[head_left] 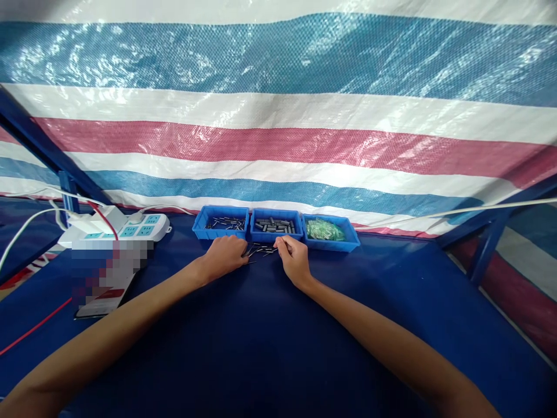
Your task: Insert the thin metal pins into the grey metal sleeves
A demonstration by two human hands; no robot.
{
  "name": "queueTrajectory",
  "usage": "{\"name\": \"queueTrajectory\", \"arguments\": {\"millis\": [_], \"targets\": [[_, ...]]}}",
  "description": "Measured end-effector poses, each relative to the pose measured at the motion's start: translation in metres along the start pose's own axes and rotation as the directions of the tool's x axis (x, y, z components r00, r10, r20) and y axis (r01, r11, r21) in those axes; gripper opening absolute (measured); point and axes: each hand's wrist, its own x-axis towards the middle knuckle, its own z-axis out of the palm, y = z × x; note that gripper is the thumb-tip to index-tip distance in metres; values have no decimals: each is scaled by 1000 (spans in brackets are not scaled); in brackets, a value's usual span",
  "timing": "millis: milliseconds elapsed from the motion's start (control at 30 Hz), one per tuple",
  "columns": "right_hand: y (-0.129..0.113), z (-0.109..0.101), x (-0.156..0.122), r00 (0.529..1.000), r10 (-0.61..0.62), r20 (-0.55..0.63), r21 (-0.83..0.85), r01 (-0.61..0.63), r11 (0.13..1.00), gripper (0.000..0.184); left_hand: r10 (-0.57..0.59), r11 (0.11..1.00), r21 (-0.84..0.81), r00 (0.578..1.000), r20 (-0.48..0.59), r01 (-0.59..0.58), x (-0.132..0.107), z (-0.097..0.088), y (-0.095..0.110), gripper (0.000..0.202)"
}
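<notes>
My left hand (225, 256) is closed, with its fingers curled down by the table in front of the left bin. Whatever it grips is hidden. A loose pile of thin, dark metal pins (261, 250) lies between my two hands. My right hand (295, 259) is pinched shut at the pile's right end, and anything between its fingertips is too small to make out. Behind the hands stand three blue bins: the left bin (220, 234) has thin pins, the middle bin (276, 236) dark, short cylinders, and the right bin (334, 246) small green translucent pieces.
A white power strip (150, 228) with plugs and cables sits at the back left. In front of it lies a phone-like device (107, 296), partly blurred out, with a red cable (39, 327) nearby. A striped tarp (278, 110) hangs behind the blue table (243, 348).
</notes>
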Motion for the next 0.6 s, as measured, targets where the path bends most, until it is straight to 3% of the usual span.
{"name": "queueTrajectory", "arguments": {"millis": [133, 367, 600], "targets": [[0, 0, 0, 1000, -18, 7, -8, 18, 1000, 33, -8, 1000, -4, 1000, -12, 8, 1, -1, -2, 26], [-3, 0, 0, 997, -79, 21, -71, 80, 994, 31, -2, 997, -81, 985, -172, -12, 3, -2, 0, 23], [-4, 1, 0, 985, -147, 85, -121, 157, 980, 18, 60, 994, -68, 957, -284, -83, 3, -4, -2, 20]]}}
